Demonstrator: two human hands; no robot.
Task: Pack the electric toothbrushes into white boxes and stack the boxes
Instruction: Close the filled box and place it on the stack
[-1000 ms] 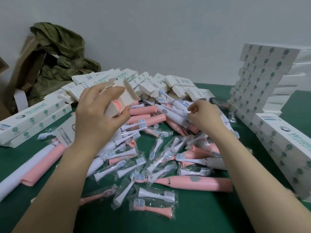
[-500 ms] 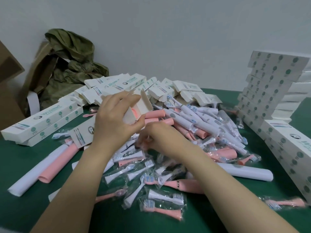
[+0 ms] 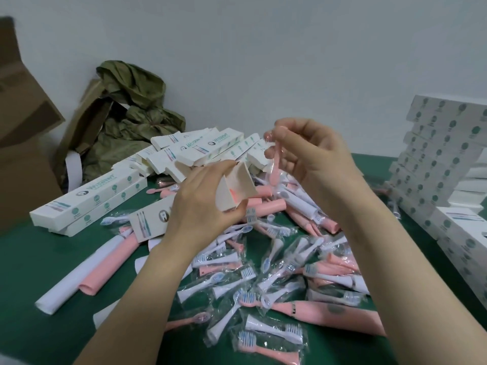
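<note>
Now my left hand (image 3: 200, 206) grips the open box (image 3: 237, 191) and my right hand (image 3: 311, 159) pinches a pink brush head (image 3: 275, 167), which next needs aiming into the mouth.

L hand (image 3: 200, 206) & R hand (image 3: 316, 159): both bare, thumbnails cut short. Behind each hand a slim wrist, then bare arm, L forearm (image 3: 147, 299) & R forearm (image 3: 411, 272), uncovered all the way down to btm edge of frame.

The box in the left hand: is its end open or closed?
Open. The box has its end flaps spread, and something pink shows inside.
</note>
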